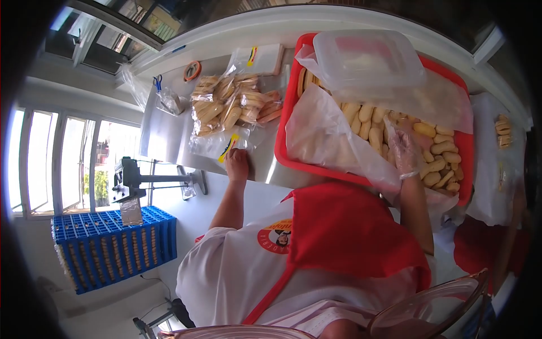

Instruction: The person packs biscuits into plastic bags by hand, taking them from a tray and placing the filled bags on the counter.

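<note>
My left hand (237, 160) is bare, with its fingers curled at the table edge, at the yellow-labelled end of a clear plastic bag (217, 148). Bags of oblong biscuits (226, 104) lie just beyond it. In a clear glove, my right hand (405, 148) reaches into a red tray (334, 173) among loose biscuits (443, 148). Its fingers point down at the biscuits, and what they hold, if anything, is too unclear to tell. Translucent paper (322, 130) lines the tray and partly covers the biscuits. A clear plastic container (370, 59) rests on the tray's far side.
Orange tape (192, 70) and blue scissors (157, 83) lie at the table's far left. Flat bags (265, 59) are behind the filled ones. Blue stacked crates (116, 246) stand lower left. More packed biscuits (503, 131) lie at the right, near a person's red garment (488, 248).
</note>
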A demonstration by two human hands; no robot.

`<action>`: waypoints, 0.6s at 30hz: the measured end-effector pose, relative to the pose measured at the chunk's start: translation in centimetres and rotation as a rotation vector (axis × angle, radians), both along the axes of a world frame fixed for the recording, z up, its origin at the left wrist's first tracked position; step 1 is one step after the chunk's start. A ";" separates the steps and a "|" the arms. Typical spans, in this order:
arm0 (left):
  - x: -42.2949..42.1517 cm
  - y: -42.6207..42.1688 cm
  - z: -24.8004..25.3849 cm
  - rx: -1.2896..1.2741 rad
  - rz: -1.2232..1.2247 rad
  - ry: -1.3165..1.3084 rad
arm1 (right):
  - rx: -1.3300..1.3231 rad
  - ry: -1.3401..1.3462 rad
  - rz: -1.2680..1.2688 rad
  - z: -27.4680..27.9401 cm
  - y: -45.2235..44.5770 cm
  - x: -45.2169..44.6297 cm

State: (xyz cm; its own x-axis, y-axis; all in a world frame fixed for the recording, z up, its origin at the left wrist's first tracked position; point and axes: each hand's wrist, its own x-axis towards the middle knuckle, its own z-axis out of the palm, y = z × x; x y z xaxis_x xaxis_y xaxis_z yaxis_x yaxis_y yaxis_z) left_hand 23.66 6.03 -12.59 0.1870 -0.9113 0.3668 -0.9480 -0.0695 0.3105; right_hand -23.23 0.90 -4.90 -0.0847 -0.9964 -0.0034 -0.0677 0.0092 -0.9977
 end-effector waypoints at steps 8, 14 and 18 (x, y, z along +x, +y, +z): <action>-8.7 -4.5 13.1 -0.191 -0.062 0.897 | -0.504 0.577 -0.102 5.0 0.8 1.3; -22.0 -5.6 14.3 0.155 -0.676 1.492 | -0.537 0.261 0.247 9.1 1.2 7.2; -27.2 -5.6 16.2 0.134 -0.964 1.483 | -0.318 0.024 0.346 7.8 0.9 5.9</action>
State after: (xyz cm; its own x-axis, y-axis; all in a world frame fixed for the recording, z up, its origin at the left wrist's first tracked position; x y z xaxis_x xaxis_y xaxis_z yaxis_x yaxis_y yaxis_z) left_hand -3.55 0.46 3.57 -0.3090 -0.8942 0.3239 0.3811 0.1957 0.9036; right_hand -17.32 1.80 2.91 0.2568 -0.9173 0.3044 -0.0359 -0.3238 -0.9454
